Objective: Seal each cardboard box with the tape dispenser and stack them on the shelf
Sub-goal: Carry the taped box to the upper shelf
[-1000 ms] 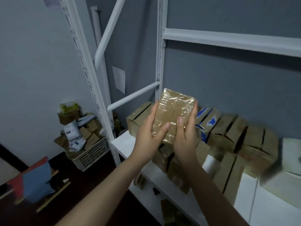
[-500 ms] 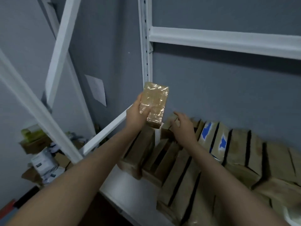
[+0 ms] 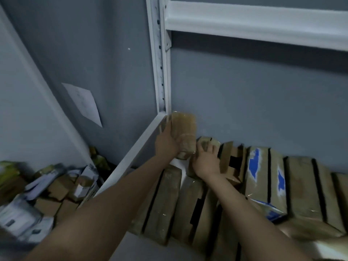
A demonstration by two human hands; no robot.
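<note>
My left hand point(image 3: 166, 143) grips a small tape-wrapped cardboard box point(image 3: 184, 134), held upright in the back left corner of the white shelf point(image 3: 176, 162), just above its surface. My right hand point(image 3: 206, 162) rests on a small taped box point(image 3: 206, 143) standing next to it, fingers curled over its top edge. Several sealed boxes point(image 3: 305, 193) stand in rows along the shelf, two with blue patches point(image 3: 263, 178). No tape dispenser is in view.
The white upright post point(image 3: 160, 72) and side rail point(image 3: 131, 159) close the shelf's left end; a white beam point(image 3: 254, 21) runs overhead. Left of the shelf, on the floor, lies a heap of small boxes and packets point(image 3: 56, 189). A paper sheet point(image 3: 84, 102) hangs on the grey wall.
My left hand has carried the wrapped box down and back into the shelf corner. My right hand let go of it earlier and now rests on a neighbouring box. The view moved closer.
</note>
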